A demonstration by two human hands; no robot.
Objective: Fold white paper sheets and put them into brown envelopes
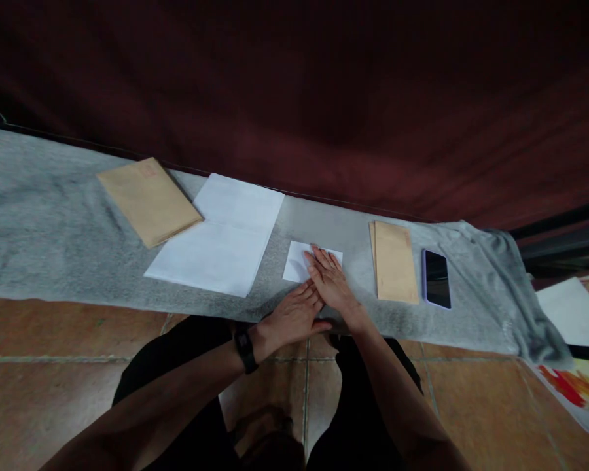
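A small folded sheet of white paper point(295, 260) lies on the grey cloth near the front edge of the bench. My right hand point(330, 281) rests flat on it, fingers stretched out toward its far side. My left hand point(297, 312) lies at the paper's near edge, fingers extended and touching my right hand; their tips are partly hidden there. To the left is a stack of larger white sheets point(230, 229) with a crease across the middle. Brown envelopes point(150, 199) overlap that stack's left side. Two more brown envelopes point(396, 265) lie right of my hands.
A phone point(436, 278) with a purple edge lies right of the envelopes. The grey cloth point(53, 222) covers the narrow bench, with a dark red curtain point(324, 118) behind it. Tiled floor point(471, 386) shows below. Printed papers point(579, 392) lie at the far right.
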